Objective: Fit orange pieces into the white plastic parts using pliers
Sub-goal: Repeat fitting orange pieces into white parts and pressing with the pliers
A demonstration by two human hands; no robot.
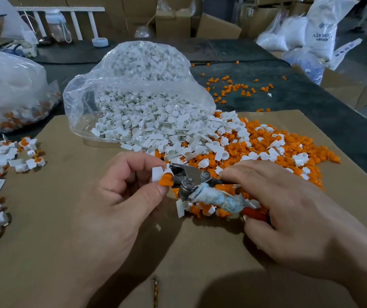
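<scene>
done: assembled parts (29, 162), left edge | todo: loose pile (233, 147), centre | left hand (120, 196) pinches white part (157, 173); right hand (284, 205) grips pliers (191, 181)

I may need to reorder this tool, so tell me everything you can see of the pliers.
The pliers have a bare, dull metal head with two bolted pivots. One handle is wrapped in grubby whitish-blue tape or cloth, and a red grip shows farther back. The right hand grips the handles, with the head pointing left above the cardboard. The jaws meet the orange piece and white part pinched by the left hand. How wide they stand is hidden.
</scene>
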